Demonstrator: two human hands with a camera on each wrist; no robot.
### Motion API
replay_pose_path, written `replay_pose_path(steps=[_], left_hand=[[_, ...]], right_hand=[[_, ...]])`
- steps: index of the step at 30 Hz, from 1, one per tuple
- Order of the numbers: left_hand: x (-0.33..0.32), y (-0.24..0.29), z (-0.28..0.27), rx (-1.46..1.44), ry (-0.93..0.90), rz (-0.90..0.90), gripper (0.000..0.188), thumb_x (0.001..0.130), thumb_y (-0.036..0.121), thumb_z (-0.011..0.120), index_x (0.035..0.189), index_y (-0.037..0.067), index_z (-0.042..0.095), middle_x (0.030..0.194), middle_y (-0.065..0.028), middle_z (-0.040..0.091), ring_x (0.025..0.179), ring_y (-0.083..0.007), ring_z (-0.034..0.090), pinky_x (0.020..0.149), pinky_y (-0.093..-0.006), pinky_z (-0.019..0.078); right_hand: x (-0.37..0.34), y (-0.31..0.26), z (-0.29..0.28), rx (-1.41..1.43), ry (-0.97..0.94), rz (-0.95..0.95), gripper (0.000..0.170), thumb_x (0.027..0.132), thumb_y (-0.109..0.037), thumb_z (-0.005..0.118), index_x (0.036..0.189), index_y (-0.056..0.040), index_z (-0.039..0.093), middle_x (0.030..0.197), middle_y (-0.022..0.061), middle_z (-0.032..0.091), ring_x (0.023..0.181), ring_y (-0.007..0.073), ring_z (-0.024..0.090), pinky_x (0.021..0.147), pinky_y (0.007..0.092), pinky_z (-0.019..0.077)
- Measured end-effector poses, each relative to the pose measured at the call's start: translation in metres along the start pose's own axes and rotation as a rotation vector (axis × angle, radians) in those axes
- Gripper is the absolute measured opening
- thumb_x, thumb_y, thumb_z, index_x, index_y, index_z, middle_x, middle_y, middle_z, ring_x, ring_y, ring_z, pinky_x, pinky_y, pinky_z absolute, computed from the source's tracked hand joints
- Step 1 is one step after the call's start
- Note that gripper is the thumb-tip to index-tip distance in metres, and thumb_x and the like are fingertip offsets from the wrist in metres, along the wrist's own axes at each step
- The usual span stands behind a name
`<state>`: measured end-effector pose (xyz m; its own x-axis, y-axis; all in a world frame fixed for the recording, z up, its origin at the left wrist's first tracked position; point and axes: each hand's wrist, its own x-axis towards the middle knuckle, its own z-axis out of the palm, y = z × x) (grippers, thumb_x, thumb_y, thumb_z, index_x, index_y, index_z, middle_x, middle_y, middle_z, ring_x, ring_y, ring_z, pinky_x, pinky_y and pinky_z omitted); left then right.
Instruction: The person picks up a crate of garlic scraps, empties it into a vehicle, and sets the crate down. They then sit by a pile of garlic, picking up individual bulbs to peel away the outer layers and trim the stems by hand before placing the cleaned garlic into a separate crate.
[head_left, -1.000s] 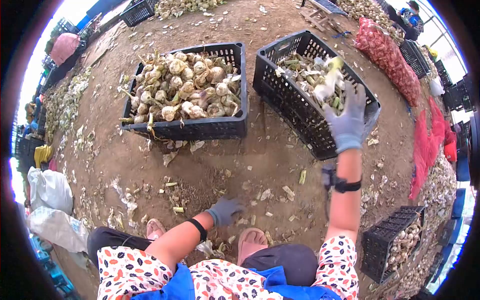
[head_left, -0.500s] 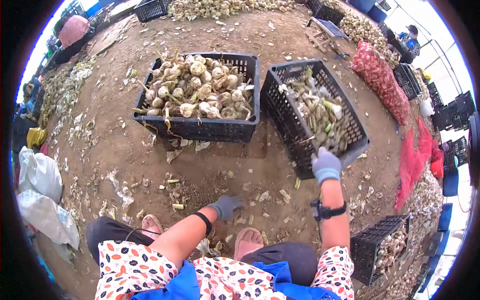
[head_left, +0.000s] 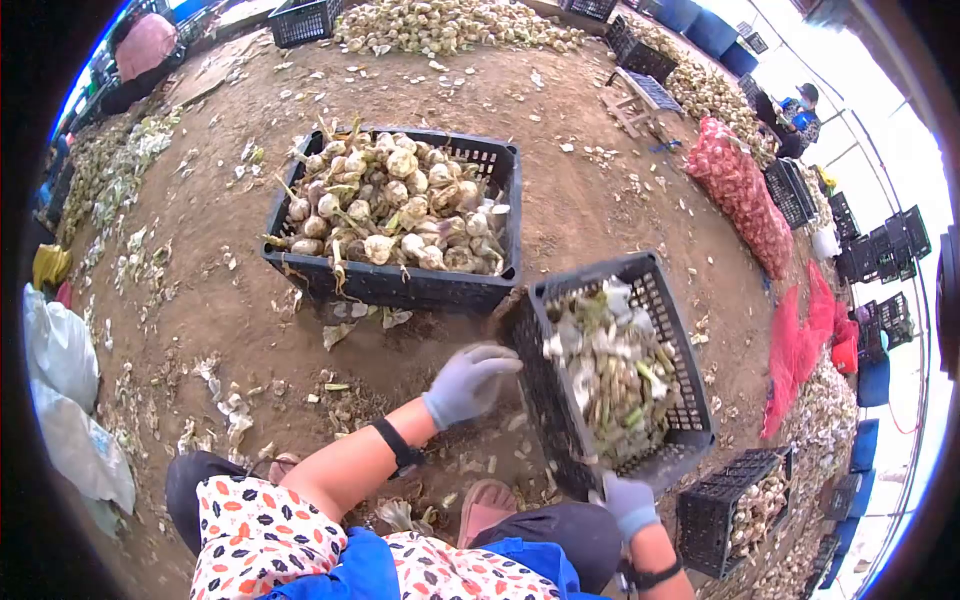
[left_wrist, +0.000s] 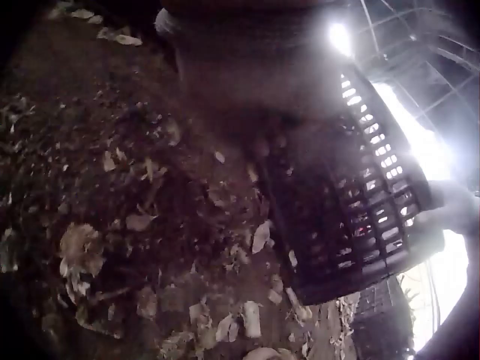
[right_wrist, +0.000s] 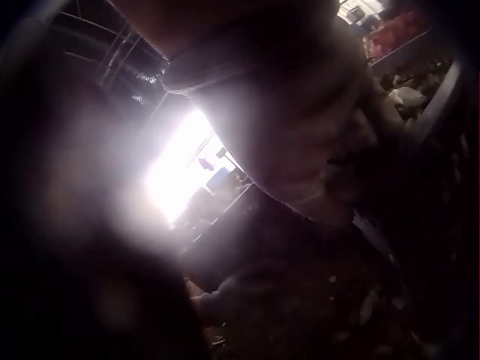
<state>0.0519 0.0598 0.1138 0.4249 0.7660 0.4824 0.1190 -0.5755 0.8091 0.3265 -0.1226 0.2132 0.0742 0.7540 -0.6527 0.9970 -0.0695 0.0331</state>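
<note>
A black crate (head_left: 690, 440) with cut stems and skins (head_left: 625, 385) stands at the right of the head view, its near corner by the knee. The gloved right hand (head_left: 627, 503) grips the rim at that corner; in the left wrist view this hand (left_wrist: 442, 214) is on the crate (left_wrist: 330, 217) too. The gloved left hand (head_left: 470, 383) is beside the crate's left side, fingers extended toward it; whether they touch cannot be told. Behind the left hand, a second black crate (head_left: 390, 285) holds heaped garlic bulbs (head_left: 400, 200). The right wrist view is dark, the glove (right_wrist: 285, 127) filling its middle.
Skins and stem bits litter the dirt floor (head_left: 240, 300). A red net sack (head_left: 740, 195) and red netting (head_left: 795, 350) lie at the right, with a small crate of garlic (head_left: 715, 520) below. White sacks (head_left: 75, 400) are at the left. Other people sit in the background.
The crate of stems has moved toward the person and turned, with the right hand drawn back on its near rim. The left hand has risen off the floor area toward that crate.
</note>
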Motion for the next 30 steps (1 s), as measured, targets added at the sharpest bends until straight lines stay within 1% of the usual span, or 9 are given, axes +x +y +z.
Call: replay_pose_path(steps=[3,9,11,15,21,22,23,25,30], left_hand=[[0.059,0.036,-0.004,0.070,0.147,0.195,0.030,0.074,-0.003,0.059,0.100,0.012,0.062,0.105,-0.0106,0.060,0.094,-0.0338,0.058,0.086,-0.0427,0.0459],[0.120,0.026,0.033,0.367,-0.027,-0.032,0.038,0.077,0.020,0.063,0.114,0.010,0.057,0.108,-0.0142,0.059,0.100,-0.0363,0.057,0.088,-0.0445,0.0453],[0.140,0.020,0.044,0.111,-0.399,-0.306,0.051,0.076,0.031,0.064,0.121,0.009,0.051,0.106,-0.0184,0.061,0.099,-0.0362,0.058,0.085,-0.0420,0.0475],[0.155,0.009,0.057,0.151,-0.672,-0.541,0.067,0.066,0.012,0.067,0.129,0.006,0.045,0.100,-0.0177,0.065,0.094,-0.0339,0.063,0.080,-0.0407,0.0505],[0.156,0.003,0.072,-0.011,-0.577,-0.749,0.053,0.067,0.010,0.067,0.119,0.008,0.057,0.119,-0.0152,0.053,0.108,-0.0332,0.054,0.092,-0.0375,0.0449],[0.157,0.004,0.077,-0.001,-0.575,-0.767,0.050,0.068,0.009,0.066,0.117,0.008,0.058,0.119,-0.0151,0.053,0.108,-0.0334,0.054,0.091,-0.0377,0.0451],[0.158,0.002,0.080,0.015,-0.566,-0.788,0.047,0.069,0.008,0.065,0.115,0.008,0.059,0.118,-0.0149,0.053,0.107,-0.0336,0.054,0.091,-0.0379,0.0452],[0.146,0.010,0.073,0.032,-0.560,-0.817,0.042,0.070,0.007,0.063,0.111,0.008,0.061,0.114,-0.0156,0.053,0.106,-0.0336,0.054,0.090,-0.0386,0.0454],[0.141,0.092,0.000,0.083,-0.461,-0.826,0.031,0.072,0.011,0.060,0.102,0.006,0.065,0.102,-0.0199,0.059,0.097,-0.0363,0.058,0.083,-0.0406,0.0477]], right_hand=[[-0.029,0.052,0.058,0.141,-0.019,-0.232,0.033,0.080,-0.032,0.062,0.100,-0.0061,0.059,0.078,0.0169,0.065,0.075,0.0321,0.065,0.069,0.0406,0.0507],[-0.057,0.095,0.094,0.632,1.068,0.659,0.039,0.077,-0.013,0.069,0.111,-0.0006,0.055,0.121,0.0149,0.055,0.112,0.0236,0.049,0.095,0.0352,0.0383],[-0.068,0.101,0.148,1.411,0.817,0.552,0.046,0.077,-0.016,0.066,0.117,0.0020,0.052,0.115,0.0153,0.056,0.105,0.0263,0.053,0.090,0.0368,0.0417],[0.004,0.124,0.214,1.492,0.614,0.555,0.038,0.077,-0.016,0.064,0.109,0.0028,0.056,0.106,0.0146,0.059,0.098,0.0262,0.055,0.088,0.0371,0.0420],[-0.037,0.143,0.234,1.278,0.485,1.002,0.026,0.077,-0.017,0.061,0.093,0.0043,0.064,0.090,0.0133,0.064,0.086,0.0261,0.058,0.084,0.0375,0.0428],[-0.042,0.168,0.265,0.505,0.314,0.676,0.028,0.078,-0.023,0.057,0.081,0.0037,0.066,0.077,0.0083,0.062,0.070,0.0240,0.055,0.072,0.0397,0.0445],[-0.055,0.150,0.236,0.501,0.290,0.653,0.028,0.078,-0.023,0.057,0.081,0.0037,0.066,0.077,0.0083,0.062,0.070,0.0240,0.055,0.072,0.0397,0.0445],[-0.038,0.062,0.127,1.618,0.411,1.092,0.029,0.078,-0.025,0.055,0.081,0.0010,0.067,0.075,0.0068,0.061,0.072,0.0220,0.055,0.069,0.0395,0.0453],[-0.109,0.058,0.072,1.547,0.454,0.896,0.048,0.073,-0.012,0.055,0.119,0.0019,0.052,0.112,0.0135,0.057,0.094,0.0272,0.056,0.084,0.0393,0.0463]])
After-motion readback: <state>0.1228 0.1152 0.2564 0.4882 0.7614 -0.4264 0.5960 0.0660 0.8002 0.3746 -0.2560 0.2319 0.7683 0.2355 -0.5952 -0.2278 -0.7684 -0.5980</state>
